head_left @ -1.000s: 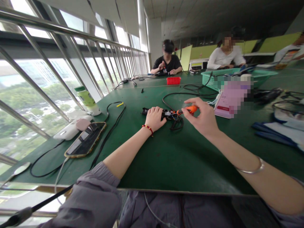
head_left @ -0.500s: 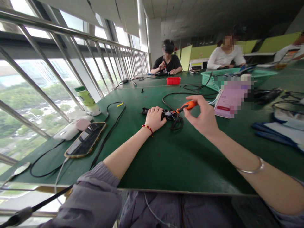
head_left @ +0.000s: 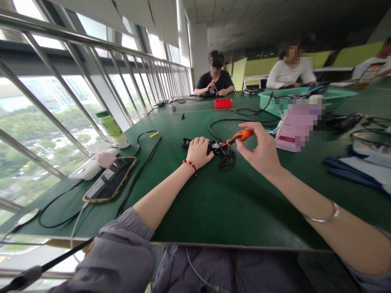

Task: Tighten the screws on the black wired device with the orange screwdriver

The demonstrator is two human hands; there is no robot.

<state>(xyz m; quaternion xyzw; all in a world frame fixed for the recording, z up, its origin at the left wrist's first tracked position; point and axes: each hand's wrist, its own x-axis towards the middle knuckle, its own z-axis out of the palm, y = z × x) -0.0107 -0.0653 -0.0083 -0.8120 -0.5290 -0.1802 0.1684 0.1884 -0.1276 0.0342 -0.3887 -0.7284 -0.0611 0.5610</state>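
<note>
Head view: L hand [head_left: 199, 154] lies palm-down over blk. device [head_left: 216, 147], fingers closed on far side, thumb on near side, device flat on bench [head_left: 214, 211]. R hand [head_left: 259, 148] is part-curled, thumb & forefinger pinching orange screwdriver [head_left: 243, 135], shaft pointing down-left to wired R end of device; exact tip contact can't be confirmed. Vs. 1.0 s ago, screwdriver handle is tilted steeper, outer end higher; L hand & device pos. unchanged. Red tray [head_left: 223, 103] stands beyond, nr. co-worker [head_left: 216, 79].

Left hand [head_left: 199, 153] holds a black device [head_left: 215, 147] against the green table [head_left: 195, 211]; right hand [head_left: 262, 149] holds an orange-handled screwdriver [head_left: 241, 135], tilted, its tip at the device.
</note>
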